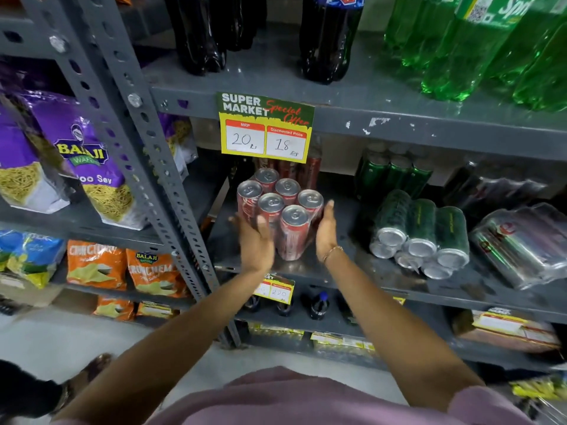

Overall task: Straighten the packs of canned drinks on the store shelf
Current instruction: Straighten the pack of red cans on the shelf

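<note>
top: mauve-pink, short-sleeved it seems | arms: bare | right wrist: thin gold-toned bracelet [333, 252]

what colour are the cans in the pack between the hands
Red with silver tops, clearest in the head view.

A shrink-wrapped six-pack of cans [279, 210] stands upright near the front edge of the middle shelf [310, 268], at its left end beside the slotted upright [159, 167]. The left hand [254, 240] is at the pack's left side, the right hand [326, 231] at its right. To the right along the shelf, a second can pack [420, 234] lies on its side, a third pack [521, 243] beyond it. More cans [392, 173] stand behind. A price sign [265, 127] hangs from the upper shelf's edge above the six-pack.
</note>
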The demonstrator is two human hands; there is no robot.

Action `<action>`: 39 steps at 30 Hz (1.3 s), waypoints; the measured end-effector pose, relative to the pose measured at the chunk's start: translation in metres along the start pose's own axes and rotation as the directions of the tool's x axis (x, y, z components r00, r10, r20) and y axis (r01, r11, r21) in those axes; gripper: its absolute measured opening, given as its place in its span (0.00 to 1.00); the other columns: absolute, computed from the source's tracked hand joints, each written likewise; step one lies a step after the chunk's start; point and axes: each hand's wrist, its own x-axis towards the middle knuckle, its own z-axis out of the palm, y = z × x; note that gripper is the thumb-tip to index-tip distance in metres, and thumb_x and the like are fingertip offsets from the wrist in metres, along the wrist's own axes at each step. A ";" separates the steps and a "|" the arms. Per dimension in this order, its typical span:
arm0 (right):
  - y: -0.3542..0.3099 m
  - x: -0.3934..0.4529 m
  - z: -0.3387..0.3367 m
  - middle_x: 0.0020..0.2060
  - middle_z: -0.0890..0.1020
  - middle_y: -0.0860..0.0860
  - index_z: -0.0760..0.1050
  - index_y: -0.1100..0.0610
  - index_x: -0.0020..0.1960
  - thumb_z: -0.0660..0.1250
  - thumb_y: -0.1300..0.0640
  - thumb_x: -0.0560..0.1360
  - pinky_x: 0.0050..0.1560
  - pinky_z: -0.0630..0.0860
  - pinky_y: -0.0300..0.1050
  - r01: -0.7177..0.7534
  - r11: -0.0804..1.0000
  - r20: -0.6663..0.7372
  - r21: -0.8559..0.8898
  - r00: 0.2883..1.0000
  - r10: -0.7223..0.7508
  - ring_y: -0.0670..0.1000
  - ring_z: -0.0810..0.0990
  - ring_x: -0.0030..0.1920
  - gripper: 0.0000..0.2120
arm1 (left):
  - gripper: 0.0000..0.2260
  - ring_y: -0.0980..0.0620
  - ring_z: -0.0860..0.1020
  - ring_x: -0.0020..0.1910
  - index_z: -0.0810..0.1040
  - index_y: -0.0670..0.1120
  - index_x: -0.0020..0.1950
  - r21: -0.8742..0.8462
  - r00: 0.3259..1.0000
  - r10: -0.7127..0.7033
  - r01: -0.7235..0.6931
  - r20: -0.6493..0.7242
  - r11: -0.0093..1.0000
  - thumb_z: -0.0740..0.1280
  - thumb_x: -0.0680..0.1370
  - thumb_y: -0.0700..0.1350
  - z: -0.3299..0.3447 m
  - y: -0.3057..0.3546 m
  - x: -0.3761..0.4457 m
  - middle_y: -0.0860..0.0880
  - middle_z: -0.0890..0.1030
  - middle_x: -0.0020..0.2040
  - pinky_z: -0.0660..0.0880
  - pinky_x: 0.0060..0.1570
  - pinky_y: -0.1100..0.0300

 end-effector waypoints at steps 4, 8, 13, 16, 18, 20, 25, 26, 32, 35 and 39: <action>-0.014 -0.002 -0.015 0.55 0.78 0.48 0.74 0.55 0.65 0.39 0.37 0.79 0.62 0.66 0.40 -0.014 0.997 0.154 -0.070 0.988 0.025 0.45 0.75 0.57 0.34 | 0.51 0.48 0.34 0.78 0.29 0.45 0.76 -0.071 0.984 0.055 -0.043 0.169 0.997 0.57 0.71 0.71 0.037 0.013 -0.041 0.45 0.32 0.78 0.37 0.77 0.48; 0.012 -0.020 -0.011 0.58 0.82 0.52 0.79 0.52 0.58 0.40 0.29 0.73 0.70 0.67 0.50 0.036 0.997 0.009 -0.074 0.999 -0.036 0.51 0.78 0.61 0.39 | 0.57 0.47 0.48 0.80 0.31 0.51 0.77 -0.049 0.970 0.079 -0.070 0.229 0.996 0.73 0.67 0.64 0.028 0.007 -0.033 0.43 0.46 0.81 0.48 0.78 0.46; 0.056 -0.071 0.021 0.62 0.75 0.56 0.70 0.60 0.63 0.44 0.45 0.82 0.68 0.63 0.50 0.191 0.955 -0.334 -0.227 0.906 -0.261 0.55 0.70 0.65 0.25 | 0.40 0.56 0.75 0.66 0.57 0.45 0.76 0.033 0.912 0.103 -0.127 0.396 0.991 0.75 0.71 0.51 -0.021 -0.002 -0.003 0.53 0.75 0.66 0.72 0.63 0.67; 0.069 -0.086 0.039 0.56 0.72 0.54 0.69 0.60 0.60 0.46 0.40 0.78 0.65 0.63 0.48 0.228 0.940 -0.292 -0.255 0.908 -0.300 0.52 0.69 0.59 0.27 | 0.35 0.50 0.78 0.62 0.72 0.45 0.66 0.068 0.949 0.066 -0.092 0.309 0.993 0.74 0.64 0.59 -0.043 -0.009 0.018 0.48 0.80 0.61 0.75 0.64 0.53; 0.074 -0.088 0.042 0.55 0.69 0.48 0.68 0.54 0.59 0.45 0.39 0.78 0.66 0.63 0.47 0.274 0.928 -0.182 -0.251 0.929 -0.323 0.47 0.67 0.57 0.23 | 0.33 0.47 0.77 0.64 0.73 0.42 0.67 0.021 0.978 0.004 -0.009 0.211 1.000 0.75 0.66 0.55 -0.048 -0.010 0.028 0.43 0.79 0.64 0.72 0.67 0.49; 0.067 -0.080 0.034 0.57 0.67 0.45 0.68 0.55 0.64 0.46 0.45 0.82 0.70 0.59 0.45 0.284 0.919 -0.142 -0.273 0.933 -0.330 0.43 0.65 0.59 0.20 | 0.23 0.45 0.77 0.65 0.73 0.40 0.68 -0.045 0.995 -0.059 0.063 0.082 0.997 0.72 0.74 0.43 -0.048 -0.004 0.029 0.42 0.79 0.65 0.71 0.68 0.51; 0.009 -0.004 -0.013 0.57 0.75 0.61 0.71 0.67 0.58 0.50 0.52 0.82 0.62 0.66 0.48 0.217 0.964 -0.443 -0.151 0.857 -0.262 0.57 0.72 0.58 0.19 | 0.22 0.52 0.79 0.57 0.72 0.46 0.70 -0.403 0.972 -0.225 0.230 0.062 0.886 0.54 0.82 0.57 -0.022 0.010 0.007 0.48 0.78 0.64 0.76 0.50 0.64; -0.003 0.010 -0.019 0.59 0.76 0.59 0.71 0.64 0.62 0.50 0.48 0.82 0.62 0.69 0.49 0.140 0.988 -0.345 -0.064 0.926 -0.153 0.56 0.74 0.58 0.22 | 0.26 0.55 0.79 0.54 0.70 0.47 0.70 -0.461 0.965 -0.235 0.261 0.114 0.848 0.51 0.81 0.61 -0.016 0.010 0.004 0.50 0.79 0.62 0.77 0.46 0.65; -0.030 0.027 -0.016 0.38 0.86 0.54 0.79 0.55 0.47 0.49 0.37 0.78 0.44 0.77 0.48 -0.160 0.982 0.143 0.100 0.979 0.145 0.54 0.83 0.44 0.27 | 0.37 0.46 0.80 0.60 0.70 0.49 0.72 -0.517 0.930 -0.282 0.365 0.235 0.774 0.52 0.73 0.72 -0.004 0.004 0.018 0.44 0.81 0.63 0.75 0.63 0.46; -0.014 0.019 -0.013 0.32 0.86 0.51 0.79 0.54 0.45 0.48 0.40 0.79 0.40 0.76 0.45 -0.154 0.975 0.133 0.160 0.982 0.134 0.50 0.83 0.38 0.26 | 0.25 0.50 0.82 0.46 0.78 0.47 0.57 -0.480 0.950 -0.245 0.309 0.192 0.821 0.47 0.82 0.61 -0.012 0.022 0.024 0.49 0.84 0.45 0.79 0.43 0.60; 0.004 0.010 -0.009 0.50 0.84 0.54 0.76 0.56 0.60 0.45 0.38 0.79 0.47 0.78 0.48 -0.116 0.975 0.135 0.189 0.987 0.091 0.52 0.81 0.49 0.30 | 0.26 0.51 0.80 0.45 0.77 0.45 0.56 -0.355 0.955 -0.241 0.288 0.170 0.889 0.45 0.83 0.58 -0.025 0.026 0.038 0.49 0.82 0.42 0.74 0.39 0.61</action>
